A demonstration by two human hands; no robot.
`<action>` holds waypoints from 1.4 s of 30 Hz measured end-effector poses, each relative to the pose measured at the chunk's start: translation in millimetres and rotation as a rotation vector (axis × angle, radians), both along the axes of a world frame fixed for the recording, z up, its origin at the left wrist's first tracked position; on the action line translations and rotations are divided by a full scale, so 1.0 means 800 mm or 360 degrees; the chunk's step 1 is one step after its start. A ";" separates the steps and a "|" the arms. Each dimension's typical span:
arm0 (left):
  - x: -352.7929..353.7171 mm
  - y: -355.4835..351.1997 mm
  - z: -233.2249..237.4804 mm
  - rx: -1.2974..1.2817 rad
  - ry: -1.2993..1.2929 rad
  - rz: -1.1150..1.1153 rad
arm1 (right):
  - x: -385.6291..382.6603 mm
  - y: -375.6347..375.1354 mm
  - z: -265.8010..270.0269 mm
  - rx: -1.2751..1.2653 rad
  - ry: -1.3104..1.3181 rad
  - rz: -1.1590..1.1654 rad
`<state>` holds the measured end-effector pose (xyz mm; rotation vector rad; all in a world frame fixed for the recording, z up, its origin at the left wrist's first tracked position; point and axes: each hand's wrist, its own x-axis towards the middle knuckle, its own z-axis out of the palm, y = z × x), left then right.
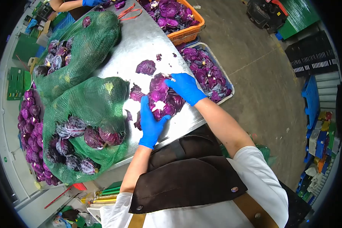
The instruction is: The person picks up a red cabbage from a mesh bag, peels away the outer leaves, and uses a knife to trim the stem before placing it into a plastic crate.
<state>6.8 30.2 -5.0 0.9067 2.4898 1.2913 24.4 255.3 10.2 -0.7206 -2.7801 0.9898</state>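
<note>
A heap of purple cabbage leaves with white stem pieces lies on the metal table between my hands. My left hand, in a blue glove, rests along the heap's near left side, fingers stretched and thumb apart. At the far right side of the heap is my right hand, also gloved in blue, its fingers curled. A slim pale thing shows at its fingertips, too small to name. Loose cabbage leaves lie around the heap. To the left, a green mesh sack gapes open with several red cabbages in it.
Another green mesh sack of cabbages lies farther back on the metal table. Off the table's right edge stand an orange crate and a pale bin, both full of leaves. Many cabbages are piled at far left. Another person's gloved hand shows at the top.
</note>
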 end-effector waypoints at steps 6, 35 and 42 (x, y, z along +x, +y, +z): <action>0.011 -0.021 0.000 0.0090 -0.0221 0.0041 | 0.018 0.004 -0.031 -0.0344 -0.0263 -0.0105; -0.012 0.000 0.053 -0.0548 0.0328 -0.0266 | -0.033 -0.061 -0.027 -0.0659 0.0186 0.0258; 0.014 -0.017 0.063 -0.0502 0.0281 -0.0059 | -0.007 -0.072 -0.038 -0.0869 0.0143 0.0221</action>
